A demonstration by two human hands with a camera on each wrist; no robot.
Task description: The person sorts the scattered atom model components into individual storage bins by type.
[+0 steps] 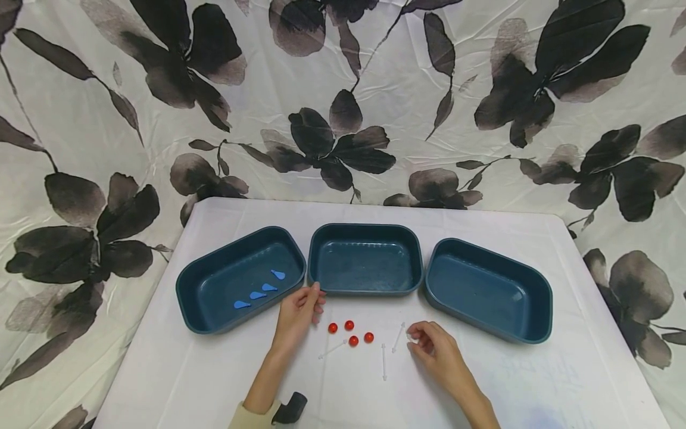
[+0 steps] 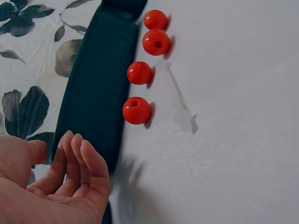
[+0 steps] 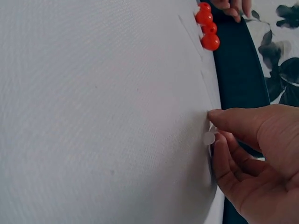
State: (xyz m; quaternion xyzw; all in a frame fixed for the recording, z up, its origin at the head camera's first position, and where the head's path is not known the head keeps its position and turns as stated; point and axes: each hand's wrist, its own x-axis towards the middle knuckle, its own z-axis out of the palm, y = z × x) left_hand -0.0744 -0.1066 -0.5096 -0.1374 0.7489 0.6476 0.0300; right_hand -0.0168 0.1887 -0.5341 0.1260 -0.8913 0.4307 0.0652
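My right hand (image 1: 436, 354) is low over the table, thumb and fingertips closing on a small translucent plastic stick, whose round end (image 3: 209, 138) shows between them in the right wrist view. Just left of it lies a similar clear stick (image 1: 398, 337) with widened ends, and two more sticks (image 1: 383, 362) lie farther left. Several red beads (image 1: 354, 341) with holes are grouped between my hands. My left hand (image 1: 299, 313) hovers by the corner where the left and middle bins meet, fingers loosely curved and holding nothing.
Three dark teal bins stand in an arc: the left bin (image 1: 187, 298) holds several blue drop-shaped pieces (image 1: 258, 295); the middle bin (image 1: 366, 262) and right bin (image 1: 485, 289) show bare floors. A white cloth (image 1: 536, 387) covers the table, with a floral curtain (image 1: 343, 77) behind.
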